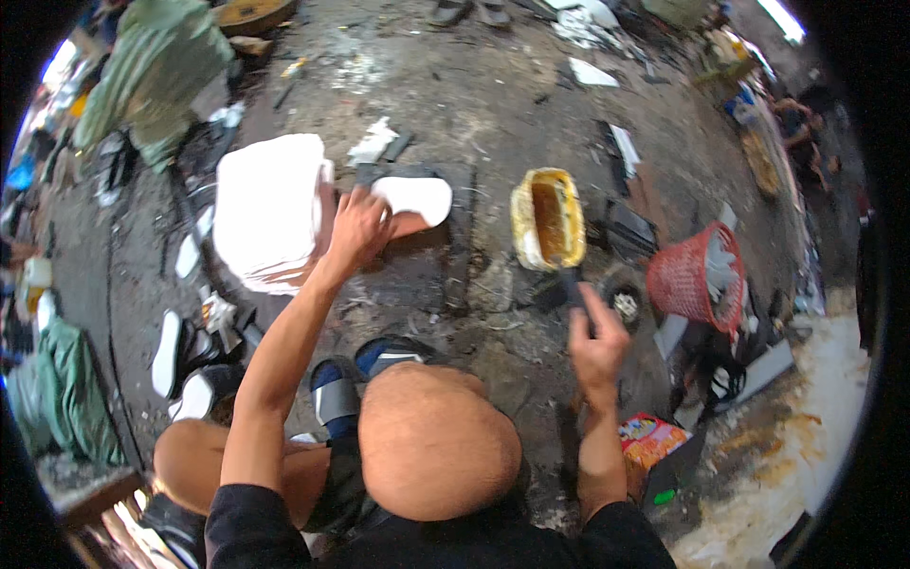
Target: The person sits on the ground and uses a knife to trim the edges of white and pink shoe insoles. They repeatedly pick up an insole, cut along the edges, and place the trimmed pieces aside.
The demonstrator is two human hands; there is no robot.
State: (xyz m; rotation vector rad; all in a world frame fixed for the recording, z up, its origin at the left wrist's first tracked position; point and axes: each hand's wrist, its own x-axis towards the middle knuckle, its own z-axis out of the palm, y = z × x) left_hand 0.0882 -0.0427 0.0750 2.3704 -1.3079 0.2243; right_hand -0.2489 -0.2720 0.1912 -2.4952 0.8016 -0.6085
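A white insole-shaped piece (417,197) lies on a dark board (417,268), with a brownish surface showing along its lower edge. My left hand (360,228) closes its fingers on the left end of this piece. Just left of that hand rises a stack of white sheets (270,209). My right hand (599,341) grips a dark, flat tool (572,287), too blurred to name more exactly. The tool's far end is at the near rim of a yellowed tub (520,223), which holds amber-brown, glue-like stuff.
A red plastic basket (678,280) with pale scraps stands to the right. Dark offcuts (627,226) lie between it and the tub. Shoes with white soles (169,353) are at the left, near green cloth (81,389). A colourful packet (652,438) lies by my right forearm.
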